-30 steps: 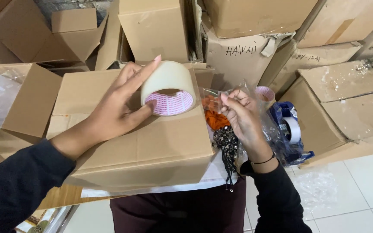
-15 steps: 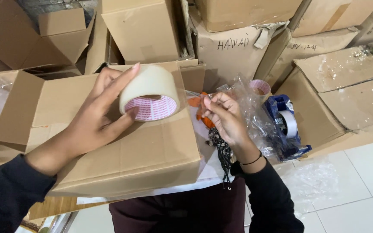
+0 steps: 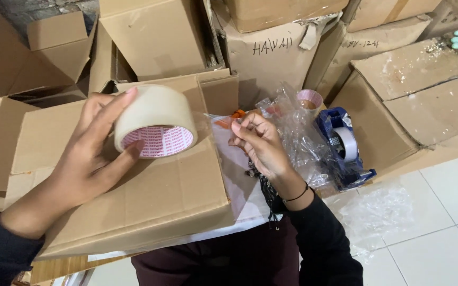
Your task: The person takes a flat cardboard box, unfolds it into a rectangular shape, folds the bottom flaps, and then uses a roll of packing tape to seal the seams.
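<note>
Left hand (image 3: 88,159) raised, fingers curled in grasp; right hand (image 3: 258,140) fingertips pinched.

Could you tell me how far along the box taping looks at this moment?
Done: the cardboard box on the lap has its flaps folded shut. In hand: the left hand holds the roll of clear tape above the box, while the right hand pinches what looks like the tape's free end. Left: no tape strip shows on the box seam yet. A blue tape dispenser lies unused to the right.
</note>
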